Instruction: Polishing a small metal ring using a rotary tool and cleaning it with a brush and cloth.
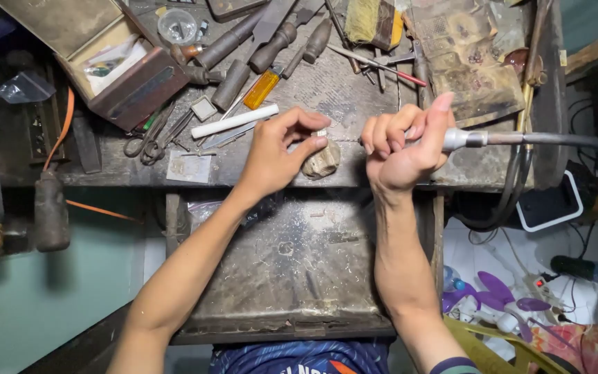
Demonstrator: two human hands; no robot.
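Grinding a small piece at the bench peg.

Left hand [279,154] pinching a tiny pale piece [321,133] against the peg [322,161]; right hand [404,147] clenched round a rotary handpiece [466,139], tip just at 3 o'clock of the piece. Probably mid-grind; next calls for steady contact. Open box [115,66] at 10 o'clock holding papers; clear cup [177,26] at 11, contents unclear.

The handpiece [461,138] in the right hand [403,149] was bright smooth metal; the worktop [354,90] beyond both hands was rough, scarred, matt wood.
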